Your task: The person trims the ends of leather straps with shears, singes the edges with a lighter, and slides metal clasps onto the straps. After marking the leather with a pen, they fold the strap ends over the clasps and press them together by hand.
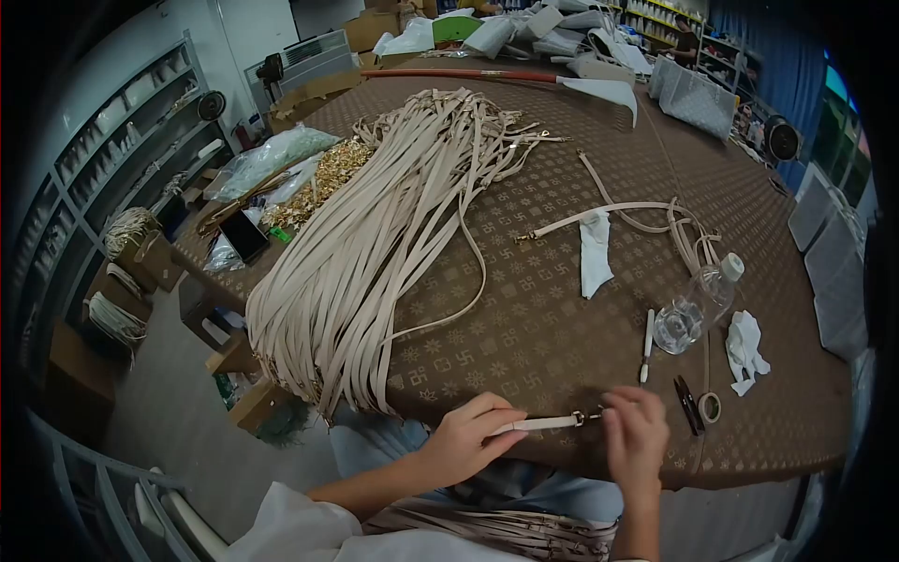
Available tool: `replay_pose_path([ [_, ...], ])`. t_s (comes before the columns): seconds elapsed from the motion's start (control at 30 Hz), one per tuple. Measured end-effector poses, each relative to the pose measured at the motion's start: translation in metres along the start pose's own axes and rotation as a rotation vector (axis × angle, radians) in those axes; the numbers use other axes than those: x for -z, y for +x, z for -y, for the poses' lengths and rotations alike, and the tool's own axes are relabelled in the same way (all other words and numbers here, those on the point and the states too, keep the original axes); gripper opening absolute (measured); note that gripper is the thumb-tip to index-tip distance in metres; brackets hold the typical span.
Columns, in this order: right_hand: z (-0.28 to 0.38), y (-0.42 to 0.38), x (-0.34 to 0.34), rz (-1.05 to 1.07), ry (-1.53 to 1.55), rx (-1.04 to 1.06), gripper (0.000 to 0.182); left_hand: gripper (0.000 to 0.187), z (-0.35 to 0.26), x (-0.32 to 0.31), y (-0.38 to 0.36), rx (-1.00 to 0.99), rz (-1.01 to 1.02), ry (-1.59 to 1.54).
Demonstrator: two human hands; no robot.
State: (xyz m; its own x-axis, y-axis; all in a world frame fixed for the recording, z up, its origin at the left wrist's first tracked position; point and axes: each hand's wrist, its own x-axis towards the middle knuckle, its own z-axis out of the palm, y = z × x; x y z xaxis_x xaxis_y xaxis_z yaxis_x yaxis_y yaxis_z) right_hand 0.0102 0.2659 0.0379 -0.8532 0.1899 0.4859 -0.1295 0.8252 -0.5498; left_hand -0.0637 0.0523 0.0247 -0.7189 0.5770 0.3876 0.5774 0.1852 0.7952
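At the table's near edge, my left hand (476, 433) pinches a beige strap (543, 424) between thumb and fingers. The strap's free end points right and carries a small metal clasp (582, 418). My right hand (637, 433) is at the clasp's right side, its fingers bent and slightly blurred; whether they grip the metal tip cannot be made out. More straps (496, 522) lie across the lap below. A big bundle of beige straps (375, 234) spreads over the table to the left of my hands.
Right of my hands are a white pen (647, 345), black tweezers (689, 405), a tape roll (710, 407), a clear bottle (695, 309) and crumpled tissue (744, 350). Gold metal pieces (328, 178) and a phone (243, 236) lie left. A red-handled tool (487, 74) crosses the back.
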Motion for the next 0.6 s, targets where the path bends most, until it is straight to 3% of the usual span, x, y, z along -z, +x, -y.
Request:
replay_pose_path([
  [0.07, 0.030, 0.011, -0.016, 0.131, 0.058, 0.271, 0.019, 0.020, -0.007, -0.001, -0.002, -0.069, -0.007, -0.066],
  [0.1, 0.036, 0.010, -0.023, 0.129, 0.061, 0.273, 0.019, 0.020, -0.009, 0.001, -0.004, -0.070, -0.009, -0.063],
  [0.17, 0.039, 0.008, -0.034, 0.387, 0.298, 0.286, 0.016, 0.019, -0.011, 0.007, -0.008, -0.052, 0.003, -0.093],
  [0.2, 0.042, 0.010, -0.031, 0.389, 0.299, 0.290, 0.016, 0.019, -0.010, 0.011, -0.010, -0.052, -0.002, -0.091],
  [0.27, 0.051, 0.017, -0.019, 0.444, 0.353, 0.253, 0.015, 0.017, -0.008, 0.024, -0.014, 0.159, 0.167, -0.411],
  [0.3, 0.052, 0.016, -0.017, 0.447, 0.352, 0.255, 0.015, 0.017, -0.007, 0.032, -0.016, 0.160, 0.163, -0.413],
  [0.37, 0.053, 0.014, -0.015, 0.473, 0.350, 0.415, 0.016, 0.015, -0.006, 0.045, -0.019, 0.413, 0.510, -0.546],
  [0.47, 0.091, 0.018, -0.005, 0.519, 0.504, 0.373, 0.018, 0.013, -0.005, 0.044, -0.029, 0.557, 0.643, -0.825],
  [0.6, 0.077, -0.007, -0.008, 0.505, 0.431, 0.458, 0.018, 0.012, -0.016, 0.043, -0.031, 0.728, 0.736, -0.843],
])
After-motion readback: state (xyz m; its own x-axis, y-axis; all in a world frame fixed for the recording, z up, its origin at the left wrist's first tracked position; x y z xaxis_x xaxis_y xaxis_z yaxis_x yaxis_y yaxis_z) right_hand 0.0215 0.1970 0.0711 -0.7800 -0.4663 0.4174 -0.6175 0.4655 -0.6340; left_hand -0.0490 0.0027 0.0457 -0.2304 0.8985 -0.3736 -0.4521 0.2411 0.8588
